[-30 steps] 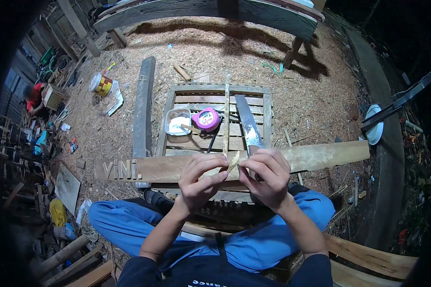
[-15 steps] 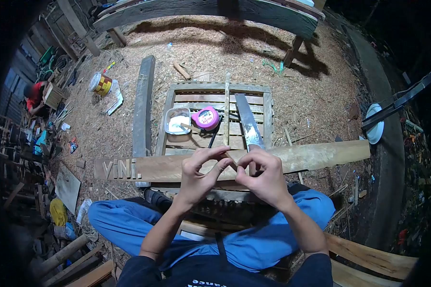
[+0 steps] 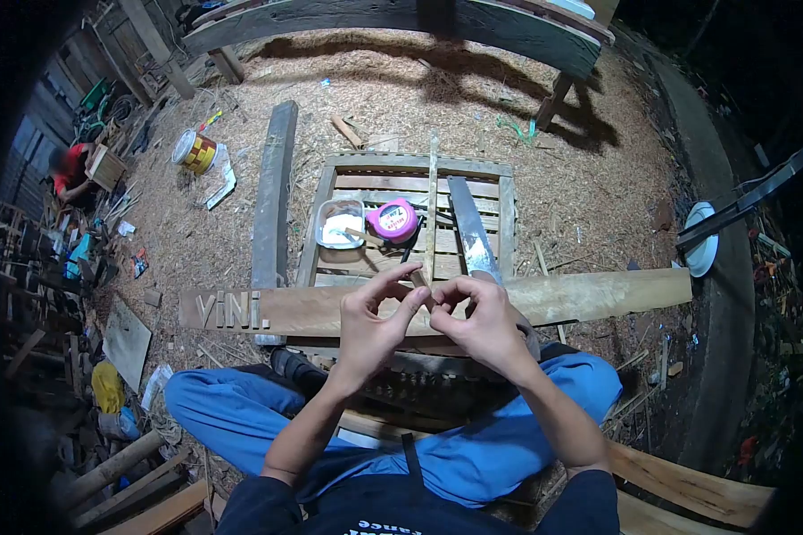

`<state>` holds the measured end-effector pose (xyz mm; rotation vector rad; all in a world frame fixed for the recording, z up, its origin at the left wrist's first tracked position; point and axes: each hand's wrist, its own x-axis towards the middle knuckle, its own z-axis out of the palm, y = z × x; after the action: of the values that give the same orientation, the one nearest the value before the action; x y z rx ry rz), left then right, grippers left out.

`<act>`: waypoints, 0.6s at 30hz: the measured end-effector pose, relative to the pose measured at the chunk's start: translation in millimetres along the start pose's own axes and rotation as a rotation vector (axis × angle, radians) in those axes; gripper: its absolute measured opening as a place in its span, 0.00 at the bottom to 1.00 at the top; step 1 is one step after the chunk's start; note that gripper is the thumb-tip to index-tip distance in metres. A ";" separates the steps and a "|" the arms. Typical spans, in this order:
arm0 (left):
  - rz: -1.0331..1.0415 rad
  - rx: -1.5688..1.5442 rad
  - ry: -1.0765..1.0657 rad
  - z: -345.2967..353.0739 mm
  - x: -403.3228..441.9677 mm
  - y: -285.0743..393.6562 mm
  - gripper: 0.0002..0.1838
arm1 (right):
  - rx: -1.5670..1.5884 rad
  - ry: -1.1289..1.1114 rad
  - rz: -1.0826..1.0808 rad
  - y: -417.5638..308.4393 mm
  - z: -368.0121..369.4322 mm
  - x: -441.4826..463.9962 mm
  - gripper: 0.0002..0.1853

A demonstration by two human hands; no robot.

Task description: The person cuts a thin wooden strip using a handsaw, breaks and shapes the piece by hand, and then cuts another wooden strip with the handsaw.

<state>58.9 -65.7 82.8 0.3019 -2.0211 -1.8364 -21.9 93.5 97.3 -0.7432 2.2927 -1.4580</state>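
Observation:
Above a long wooden board (image 3: 589,299), my left hand (image 3: 376,328) pinches a small, thin wooden strip (image 3: 421,282) between thumb and fingertips. My right hand (image 3: 484,328) is closed at the lower end of the same strip, its fingertips nearly meeting those of the left. Part of the strip is hidden by the fingers. Wooden letters (image 3: 230,310) reading "VINI." lie at the board's left end. Just beyond the hands are a handsaw (image 3: 470,223), a narrow wooden stick (image 3: 432,205), a pink round container (image 3: 393,220) and a clear tub with white paste (image 3: 340,223).
A slatted wooden pallet (image 3: 505,192) carries the tools. Left of it lies a thick beam (image 3: 275,196), and a yellow-and-red bucket (image 3: 194,152) farther off. A wooden bench (image 3: 401,25) stands at the back. Another person in red (image 3: 70,174) holds a wooden box at far left.
My right hand has moved slightly left, bringing its fingertips closer to my left hand's. The strip between them now stands steeper. The view has shifted a little.

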 end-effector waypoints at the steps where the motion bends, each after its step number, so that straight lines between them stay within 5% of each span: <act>1: 0.001 0.001 0.000 -1.8 1.2 -0.3 0.19 | 0.000 0.001 -0.001 -1.6 1.5 0.9 0.07; 18: -0.228 -0.213 0.048 -8.0 7.5 -23.7 0.17 | 0.065 -0.159 0.040 4.4 3.5 2.9 0.11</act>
<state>53.2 -78.9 61.0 0.5273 -1.8006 -2.1384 -23.5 90.8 91.8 -0.7609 2.1196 -1.3956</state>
